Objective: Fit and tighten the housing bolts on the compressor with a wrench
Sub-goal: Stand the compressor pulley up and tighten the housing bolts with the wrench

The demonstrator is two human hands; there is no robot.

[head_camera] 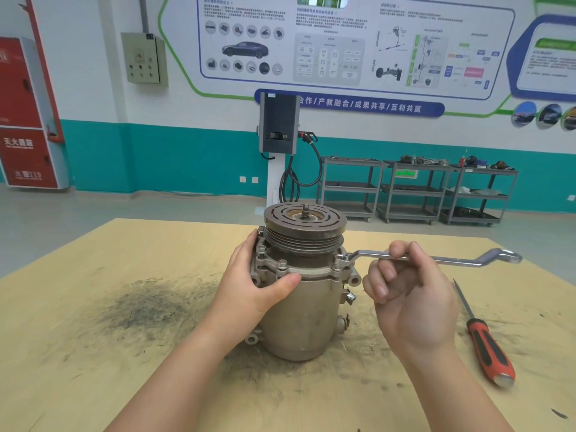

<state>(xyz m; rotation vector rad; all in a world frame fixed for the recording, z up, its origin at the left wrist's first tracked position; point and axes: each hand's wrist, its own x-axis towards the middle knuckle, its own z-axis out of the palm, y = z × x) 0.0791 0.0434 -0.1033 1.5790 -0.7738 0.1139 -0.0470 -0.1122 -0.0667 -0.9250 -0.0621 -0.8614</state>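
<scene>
Head view: the only view; every place here is given from the compressor.
Compressor [299, 310]: stands upright on the table [93, 307], pulley end up, near the middle of the wooden top.
Left hand [265, 275]: its grip wraps the flange on the compressor's left, thumb lying across the front of the body, fingers behind; it braces the housing.
Wrench [436, 258]: its ring end sits on the bolt [341, 258] at the compressor's right flange; the shank runs out level to the right.
Right hand [408, 294]: fingers curled over the shank just right of the compressor, a pinching grip on the wrench near its middle.
Other bolts: one stands at the front flange [282, 265], another at the left [262, 250]; whether they are tight cannot be told.
Step in hand: judged to be tightening the right bolt.
Doing it well: keep the ring fully down and level on the head, hold farther out along the shank for leverage, press harder with the left hand so the body does not twist or tip, then tighten the bolts in turn and evenly.
Screwdriver [486, 341]: lies on the table well right of the compressor, untouched.
</scene>
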